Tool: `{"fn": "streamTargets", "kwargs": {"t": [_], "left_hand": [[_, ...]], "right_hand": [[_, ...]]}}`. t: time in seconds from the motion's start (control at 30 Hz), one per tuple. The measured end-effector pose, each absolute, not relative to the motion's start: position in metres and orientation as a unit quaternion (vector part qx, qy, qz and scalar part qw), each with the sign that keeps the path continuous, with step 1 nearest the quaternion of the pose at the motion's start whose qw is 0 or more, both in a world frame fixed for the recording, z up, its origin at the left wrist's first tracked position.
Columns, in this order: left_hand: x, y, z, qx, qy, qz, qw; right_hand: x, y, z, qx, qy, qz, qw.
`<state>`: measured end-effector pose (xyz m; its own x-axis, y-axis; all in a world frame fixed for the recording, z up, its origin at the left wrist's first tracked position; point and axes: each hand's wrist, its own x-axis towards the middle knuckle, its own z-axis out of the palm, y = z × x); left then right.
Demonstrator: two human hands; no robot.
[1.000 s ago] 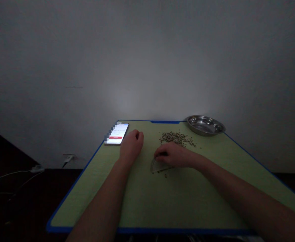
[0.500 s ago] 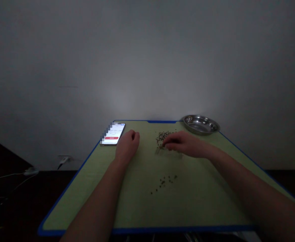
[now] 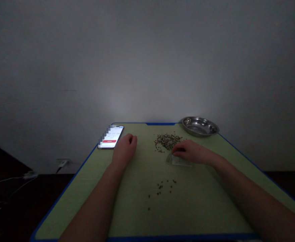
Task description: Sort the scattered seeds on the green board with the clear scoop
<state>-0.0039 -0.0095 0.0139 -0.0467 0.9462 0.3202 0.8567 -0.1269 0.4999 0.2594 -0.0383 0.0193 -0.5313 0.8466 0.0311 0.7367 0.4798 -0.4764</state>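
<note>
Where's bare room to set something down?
Bare: the table between its left edge and the left forearm; also between the near scattered bits and the right forearm. Crowded: the far middle, where the right hand holds clear plastic beside the pile, and the far left, with phone and left hand.

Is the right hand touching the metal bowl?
Apart: the head view shows bare green tabletop between the right hand and the metal bowl.

One phone [image 3: 111,137], one metal bowl [image 3: 200,127], one table [image 3: 134,215], one see-through piece [image 3: 181,162], two hands [image 3: 125,148], dark grains [image 3: 165,140] too many to count.
</note>
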Motion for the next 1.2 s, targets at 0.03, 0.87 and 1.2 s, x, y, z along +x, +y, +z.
{"fn": "streamTargets", "kwargs": {"t": [0.03, 0.87, 1.2], "left_hand": [[-0.004, -0.009, 0.013, 0.687, 0.656, 0.305, 0.072], [-0.003, -0.007, 0.009, 0.688, 0.650, 0.312, 0.075], [-0.005, -0.004, 0.006, 0.698, 0.637, 0.320, 0.066]], "right_hand": [[0.262, -0.036, 0.017, -0.475, -0.847, 0.192, 0.142], [0.213, -0.065, 0.014, -0.400, -0.864, 0.228, 0.202], [0.164, -0.069, 0.027, -0.247, -0.925, 0.247, 0.152]]}}
